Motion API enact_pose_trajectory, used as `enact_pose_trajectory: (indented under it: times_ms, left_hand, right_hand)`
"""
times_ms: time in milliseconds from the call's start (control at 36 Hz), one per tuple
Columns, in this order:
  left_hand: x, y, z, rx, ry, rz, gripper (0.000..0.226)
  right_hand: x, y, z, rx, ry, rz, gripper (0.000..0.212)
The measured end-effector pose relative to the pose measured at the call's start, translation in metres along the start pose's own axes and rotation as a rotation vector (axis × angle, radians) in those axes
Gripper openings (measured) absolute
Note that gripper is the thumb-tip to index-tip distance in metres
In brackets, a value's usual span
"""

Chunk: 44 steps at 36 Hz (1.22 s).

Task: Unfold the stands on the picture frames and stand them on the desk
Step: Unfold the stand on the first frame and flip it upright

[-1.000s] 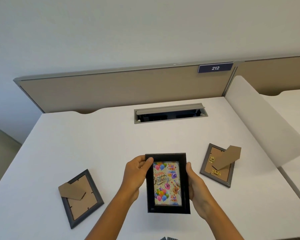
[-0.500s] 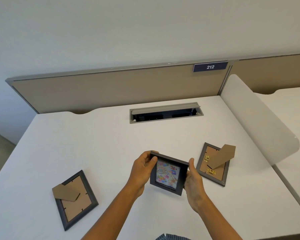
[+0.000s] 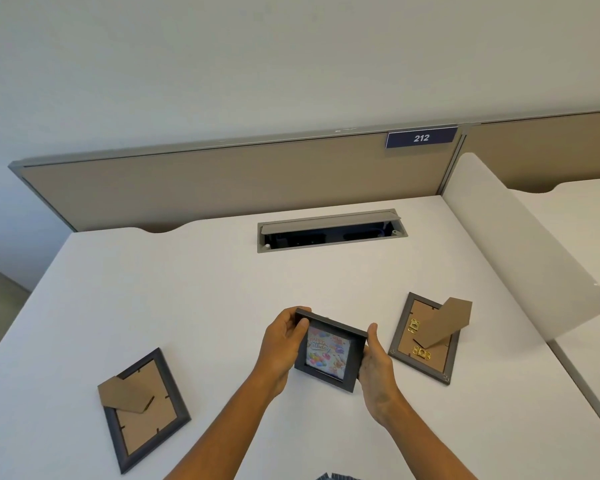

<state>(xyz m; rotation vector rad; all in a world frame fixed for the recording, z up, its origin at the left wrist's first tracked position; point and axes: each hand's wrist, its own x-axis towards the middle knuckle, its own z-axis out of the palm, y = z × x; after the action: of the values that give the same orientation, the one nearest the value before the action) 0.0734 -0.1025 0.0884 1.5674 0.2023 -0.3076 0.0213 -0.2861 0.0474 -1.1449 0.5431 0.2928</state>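
Note:
A black picture frame with a birthday balloon picture [image 3: 329,351] is upright near the middle of the white desk [image 3: 194,292], picture side toward me and leaning back. My left hand [image 3: 282,344] grips its left edge and top corner. My right hand [image 3: 374,362] holds its right edge. Its stand is hidden behind it. A dark grey frame [image 3: 146,408] lies face down at the left with its cardboard stand folded out. Another grey frame [image 3: 426,337] lies face down at the right, its stand raised.
An open cable hatch [image 3: 331,230] is set into the desk behind the frames. A beige partition [image 3: 222,181] with a "212" label [image 3: 421,137] runs along the back. A white divider panel [image 3: 520,251] bounds the right side.
The birthday frame went from held flat in front of me to lower and farther out, tipped upright near the desk surface. Both hands stayed on its sides.

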Motion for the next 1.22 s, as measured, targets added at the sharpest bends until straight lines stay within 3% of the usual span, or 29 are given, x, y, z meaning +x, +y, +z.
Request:
enact_pose_trajectory:
  times_ms: [861, 1083, 1222]
  left_hand:
    - [-0.007, -0.005, 0.019, 0.044, 0.065, -0.061, 0.018]
    - [-0.016, -0.009, 0.026, 0.078, 0.127, -0.022, 0.030]
    - [-0.029, -0.013, 0.035, 0.305, 0.226, 0.174, 0.054]
  right_hand:
    - [0.007, 0.011, -0.017, -0.035, 0.006, 0.117, 0.071]
    - [-0.001, 0.012, -0.027, -0.133, -0.042, 0.087, 0.073]
    - [-0.010, 0.006, -0.049, -0.226, 0.012, -0.013, 0.068]
